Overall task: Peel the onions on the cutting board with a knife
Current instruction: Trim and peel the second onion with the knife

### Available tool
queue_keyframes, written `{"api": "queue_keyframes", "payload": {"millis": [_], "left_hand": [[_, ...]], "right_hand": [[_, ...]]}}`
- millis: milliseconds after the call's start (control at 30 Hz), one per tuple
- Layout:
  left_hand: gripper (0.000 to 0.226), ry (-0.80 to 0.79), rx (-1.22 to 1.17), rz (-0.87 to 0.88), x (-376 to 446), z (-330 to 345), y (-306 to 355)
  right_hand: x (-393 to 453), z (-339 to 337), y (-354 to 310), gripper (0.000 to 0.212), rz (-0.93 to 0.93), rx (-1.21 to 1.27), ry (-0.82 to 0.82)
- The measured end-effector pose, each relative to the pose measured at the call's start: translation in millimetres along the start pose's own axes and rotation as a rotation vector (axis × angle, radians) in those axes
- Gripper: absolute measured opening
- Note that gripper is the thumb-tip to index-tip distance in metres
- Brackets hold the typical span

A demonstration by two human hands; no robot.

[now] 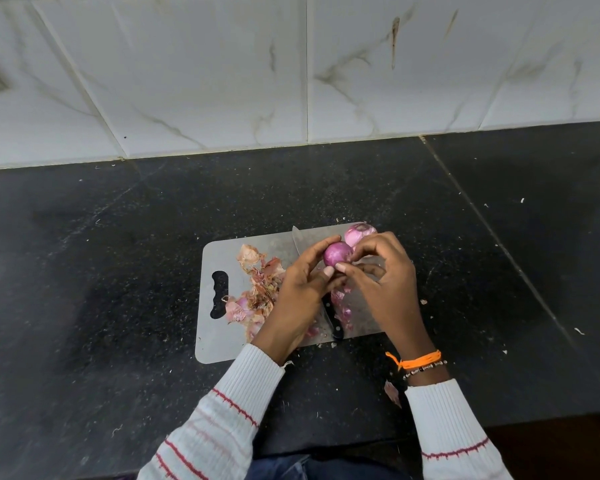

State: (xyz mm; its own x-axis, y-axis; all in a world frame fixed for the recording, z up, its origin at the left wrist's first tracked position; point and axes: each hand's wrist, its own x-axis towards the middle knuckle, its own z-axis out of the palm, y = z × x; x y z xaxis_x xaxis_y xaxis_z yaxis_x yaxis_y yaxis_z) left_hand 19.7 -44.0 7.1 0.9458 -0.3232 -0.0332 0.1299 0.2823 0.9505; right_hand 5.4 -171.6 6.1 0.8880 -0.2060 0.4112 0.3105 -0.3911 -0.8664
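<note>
Both hands, left (300, 282) and right (383, 271), gripping one onion (337, 253); second onion (359, 233) behind. One knife (333, 320) flat on cutting board (212, 344), partly hidden. Peels (257, 289) heaped left, count unclear.

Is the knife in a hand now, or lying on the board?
Lying on the cutting board. The knife rests flat beneath both hands, which hold the onion instead.
</note>
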Motion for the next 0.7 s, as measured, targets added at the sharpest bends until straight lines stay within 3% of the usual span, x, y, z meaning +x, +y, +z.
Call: {"api": "queue_keyframes", "payload": {"millis": [133,367,567,700], "left_hand": [[0.039,0.002,0.013,-0.006,0.2,-1.2,-0.2],[0.039,-0.01,0.037,-0.012,-0.3,-0.2,-2.3],[0.036,0.075,-0.061,-0.055,1.9,-1.0,-1.8],[0.034,0.108,-0.079,-0.088,3.7,-2.4,-1.9]], "right_hand": [[0.7,-0.4,-2.9,0.029,0.039,0.056,0.009],[0.4,1.5,4.2,0.006,-0.07,-0.074,0.049],[-1.8,0.9,7.7,0.002,-0.071,-0.133,-0.055],[-1.9,2.2,8.3,0.014,-0.003,-0.174,0.065]]}}
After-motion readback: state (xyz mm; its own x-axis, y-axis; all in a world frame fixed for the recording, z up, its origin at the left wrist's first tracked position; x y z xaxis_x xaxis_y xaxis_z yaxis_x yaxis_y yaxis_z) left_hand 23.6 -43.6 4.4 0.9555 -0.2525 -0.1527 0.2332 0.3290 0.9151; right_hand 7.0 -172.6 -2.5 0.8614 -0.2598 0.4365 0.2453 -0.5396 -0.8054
